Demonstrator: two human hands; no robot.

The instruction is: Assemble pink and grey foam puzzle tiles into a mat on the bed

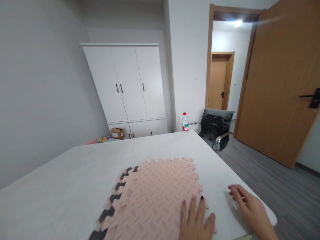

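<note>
My left hand (pixel 196 220) lies flat with fingers spread on the lower right of a pink foam puzzle mat (pixel 162 186). The mat has a raised tread pattern and notched, interlocking edges. Dark grey pieces (pixel 115 196) show among the notches along its left side, where the edge looks layered. To the right of the mat, my right hand (pixel 252 208) is over the white table (pixel 82 186), apart from the mat. Its fingers are curled loosely together, and nothing shows in them. The mat's near end is cut off by the frame.
A bottle with a red cap (pixel 185 122) stands at the table's far right corner. Beyond are a black chair (pixel 216 125), a white cabinet (pixel 130 83), a cardboard box (pixel 117 133) and an open wooden door (pixel 280 83). Something greenish (pixel 246 237) peeks in at the bottom edge.
</note>
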